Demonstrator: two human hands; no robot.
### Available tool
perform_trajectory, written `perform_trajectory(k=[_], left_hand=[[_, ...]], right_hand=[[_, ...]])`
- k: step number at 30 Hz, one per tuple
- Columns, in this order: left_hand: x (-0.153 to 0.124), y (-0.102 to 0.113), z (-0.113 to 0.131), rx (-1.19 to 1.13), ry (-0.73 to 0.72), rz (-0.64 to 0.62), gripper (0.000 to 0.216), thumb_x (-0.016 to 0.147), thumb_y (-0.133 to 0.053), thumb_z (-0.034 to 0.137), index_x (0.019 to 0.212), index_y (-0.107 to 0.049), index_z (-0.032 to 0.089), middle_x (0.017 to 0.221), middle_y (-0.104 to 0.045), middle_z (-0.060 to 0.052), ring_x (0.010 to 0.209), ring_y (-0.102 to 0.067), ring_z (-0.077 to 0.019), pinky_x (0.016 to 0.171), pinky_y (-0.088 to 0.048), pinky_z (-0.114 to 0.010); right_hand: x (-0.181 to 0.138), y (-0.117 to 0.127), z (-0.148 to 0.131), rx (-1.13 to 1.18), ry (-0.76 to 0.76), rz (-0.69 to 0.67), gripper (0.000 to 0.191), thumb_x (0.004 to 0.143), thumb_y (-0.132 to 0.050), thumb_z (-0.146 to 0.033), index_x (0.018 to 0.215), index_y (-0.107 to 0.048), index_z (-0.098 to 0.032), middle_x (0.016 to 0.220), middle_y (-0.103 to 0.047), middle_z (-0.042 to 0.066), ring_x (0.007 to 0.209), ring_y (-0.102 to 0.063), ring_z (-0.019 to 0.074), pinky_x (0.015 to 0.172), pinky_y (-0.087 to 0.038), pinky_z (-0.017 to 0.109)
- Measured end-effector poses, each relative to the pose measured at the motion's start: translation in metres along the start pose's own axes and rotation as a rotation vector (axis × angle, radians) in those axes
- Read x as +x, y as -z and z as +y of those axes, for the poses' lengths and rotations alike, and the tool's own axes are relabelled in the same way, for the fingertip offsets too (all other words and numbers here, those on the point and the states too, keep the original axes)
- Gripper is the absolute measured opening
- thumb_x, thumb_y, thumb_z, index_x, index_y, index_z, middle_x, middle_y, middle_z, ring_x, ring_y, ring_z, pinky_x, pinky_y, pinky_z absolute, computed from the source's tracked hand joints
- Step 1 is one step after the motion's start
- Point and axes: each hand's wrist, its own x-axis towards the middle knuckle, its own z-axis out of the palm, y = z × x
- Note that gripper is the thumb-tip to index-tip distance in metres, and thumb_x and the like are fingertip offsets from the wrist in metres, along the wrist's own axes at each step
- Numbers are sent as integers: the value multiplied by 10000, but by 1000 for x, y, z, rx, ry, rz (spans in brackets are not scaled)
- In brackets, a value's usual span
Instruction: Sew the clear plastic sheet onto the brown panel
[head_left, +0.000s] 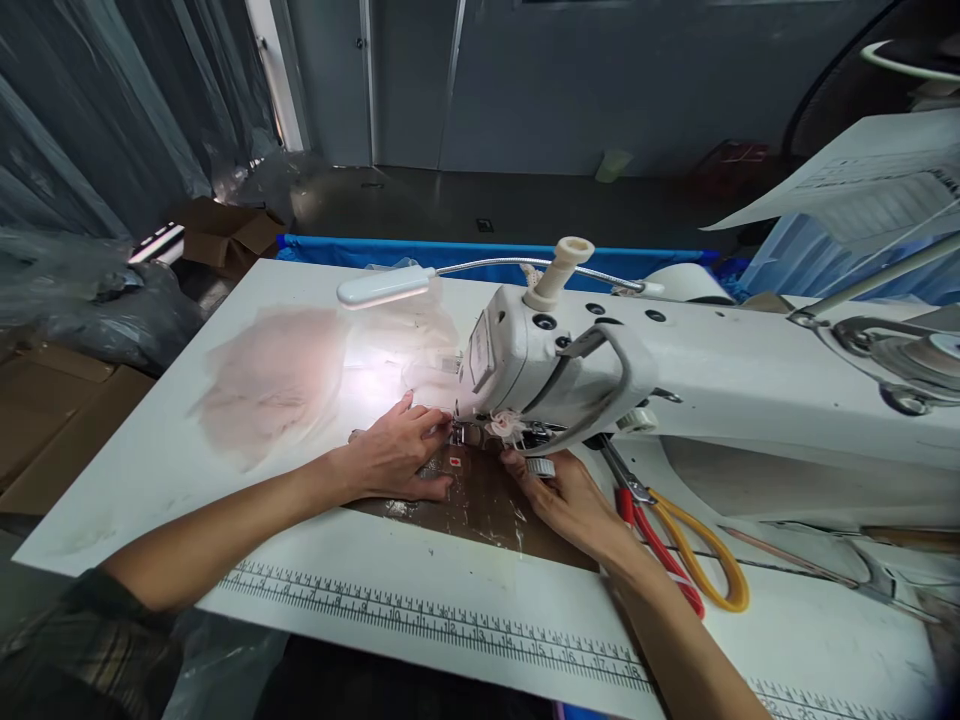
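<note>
A white sewing machine (pixel 570 370) stands on a white table (pixel 150 440). My left hand (pixel 397 455) lies on a brown patch of the table (pixel 480 505) just left of the needle, fingers stretched toward the presser foot and pressing on thin fabric I can hardly make out. My right hand (pixel 566 500) sits under the machine head to the right of the needle, fingers curled, pinching something small that I cannot make out. A pile of sheer pinkish fabric pieces (pixel 270 380) lies on the table to the left.
A gooseneck lamp (pixel 382 287) lights the needle area. Scissors with red and yellow handles (pixel 675 545) lie right of my right hand. A printed ruler (pixel 420 615) runs along the table's front edge. Cardboard boxes (pixel 225 235) and plastic sheeting are on the floor at left.
</note>
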Motion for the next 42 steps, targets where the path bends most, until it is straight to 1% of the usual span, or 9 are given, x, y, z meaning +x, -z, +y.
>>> perform_trajectory(k=[10,16,19,22,26,31,34,38,42], left_hand=[[0,3,-12,-48,1,-38,538,861,-534,523,1186,-585,97,1129,-584,-137,933,-576,-246,905,-442,-469],[6,12,-33,-140,-17,-118,499,860,-567,512,1212,-604,161,1251,-566,-131,1026,-583,-253,930,-446,-440],[19,22,-49,-280,-14,-175,417,839,-615,474,1126,-659,176,1196,-611,-99,1044,-598,-231,905,-487,-365],[41,33,-67,-366,100,-87,262,864,-587,379,980,-701,174,1111,-646,-56,912,-633,-162,779,-522,-257],[75,33,-92,-237,338,150,336,934,-409,280,1084,-641,88,1196,-591,-112,1036,-584,-224,832,-499,-319],[104,6,-128,-183,497,-25,415,971,-386,383,873,-652,80,801,-676,-102,708,-616,-192,651,-495,-301],[114,-5,-141,-137,502,-6,500,1007,-275,400,1080,-602,29,1021,-670,-148,896,-631,-216,772,-491,-328],[115,3,-130,-96,447,-17,556,960,-403,502,1333,-451,92,1353,-513,-177,1183,-531,-292,931,-456,-424],[99,15,-96,-6,428,-8,455,963,-419,416,1286,-494,104,1306,-534,-145,1187,-531,-300,951,-464,-391]], right_hand=[[-2,-4,-10,-46,-4,55,309,919,-437,-435,781,-613,-221,734,-629,38,697,-605,210,578,-488,306],[-5,-13,-2,-136,65,115,271,931,-415,-380,851,-629,-233,766,-643,59,749,-629,234,581,-504,322],[-5,-17,2,-140,67,138,244,912,-428,-334,833,-629,-222,845,-642,78,747,-635,226,603,-519,321],[-5,-20,5,-169,99,133,251,908,-413,-314,875,-635,-202,887,-624,90,791,-642,228,671,-540,336],[-7,-25,9,-254,156,138,267,923,-396,-302,922,-638,-189,875,-607,95,763,-641,226,677,-551,347],[-11,-31,13,-313,286,191,262,941,-375,-250,999,-620,-175,914,-603,120,812,-640,237,692,-562,349],[-13,-33,14,-338,301,191,262,953,-376,-272,1009,-609,-166,937,-599,138,810,-635,234,687,-570,341],[-16,-34,15,-404,313,156,270,951,-369,-254,1065,-603,-182,993,-601,141,867,-626,242,731,-574,354],[-18,-39,18,-480,362,183,313,946,-356,-223,1150,-591,-187,1050,-605,144,931,-608,256,775,-563,376]])
